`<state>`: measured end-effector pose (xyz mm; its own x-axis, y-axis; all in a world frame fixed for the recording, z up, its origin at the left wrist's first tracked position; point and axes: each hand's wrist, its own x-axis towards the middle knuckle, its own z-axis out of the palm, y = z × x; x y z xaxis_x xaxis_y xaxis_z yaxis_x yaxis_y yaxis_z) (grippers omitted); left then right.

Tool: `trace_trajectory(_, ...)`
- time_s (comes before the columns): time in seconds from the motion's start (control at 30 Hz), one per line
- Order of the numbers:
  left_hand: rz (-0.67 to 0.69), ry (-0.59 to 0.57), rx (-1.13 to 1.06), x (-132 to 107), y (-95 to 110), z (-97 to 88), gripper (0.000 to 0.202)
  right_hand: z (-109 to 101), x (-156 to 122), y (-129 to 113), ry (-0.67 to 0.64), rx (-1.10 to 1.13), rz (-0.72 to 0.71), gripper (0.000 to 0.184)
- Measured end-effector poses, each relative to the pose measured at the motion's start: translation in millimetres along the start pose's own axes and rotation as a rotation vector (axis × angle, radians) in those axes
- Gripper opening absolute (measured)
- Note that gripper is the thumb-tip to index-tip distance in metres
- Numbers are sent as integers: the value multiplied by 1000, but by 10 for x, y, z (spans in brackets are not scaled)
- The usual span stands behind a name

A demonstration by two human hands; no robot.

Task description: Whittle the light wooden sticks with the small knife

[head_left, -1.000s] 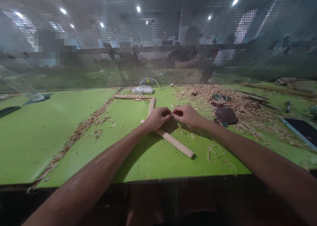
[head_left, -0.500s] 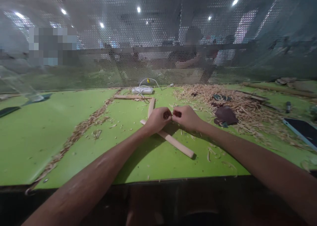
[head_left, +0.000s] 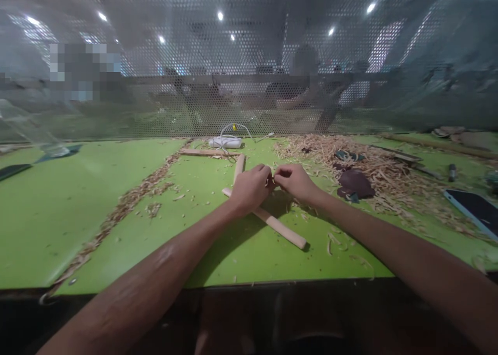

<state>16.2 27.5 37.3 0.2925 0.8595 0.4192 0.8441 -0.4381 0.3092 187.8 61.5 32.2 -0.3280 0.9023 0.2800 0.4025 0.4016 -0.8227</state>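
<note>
My left hand (head_left: 251,187) and my right hand (head_left: 295,181) meet above the middle of the green table (head_left: 70,215), fingertips pinched together on something too small to make out. Both hands are closed. Under them lies a pale wooden stick (head_left: 280,228) that runs toward the front right. A second wooden stick (head_left: 238,167) lies just behind my left hand, pointing away from me. The place where the two sticks meet is hidden by my left hand.
A heap of wood shavings (head_left: 381,173) covers the right side, with a dark maroon cloth (head_left: 355,183) on it. A line of shavings (head_left: 128,204) runs diagonally at left. A white cable bundle (head_left: 225,140), another stick (head_left: 202,152), a phone (head_left: 472,204) and a mesh screen (head_left: 249,59) stand around.
Both hands have lifted slightly and drawn closer, fingertips still pinched together. The sticks have not moved.
</note>
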Motion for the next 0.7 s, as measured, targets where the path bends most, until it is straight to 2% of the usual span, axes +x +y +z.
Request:
trace_trajectory(0.13, -55, 39, -19, 16, -39, 12, 7, 10, -29, -48, 45, -5, 7, 20)
trace_trajectory(0.27, -100, 123, -210, 62, -165, 41, 14, -46, -13, -9, 111, -56, 19, 21)
trace_trajectory(0.43, -169, 33, -575, 91, -273, 107, 10, -138, 40, 136, 209, -84, -14, 35)
trace_trajectory(0.57, -237, -37, -787, 94, -294, 141, 9, -159, 56, 158, 166, -18, -67, 21)
trace_trajectory(0.7, -265, -50, -880, 107, -307, 143, 8, -155, 44, 138, 61, -40, -92, 21)
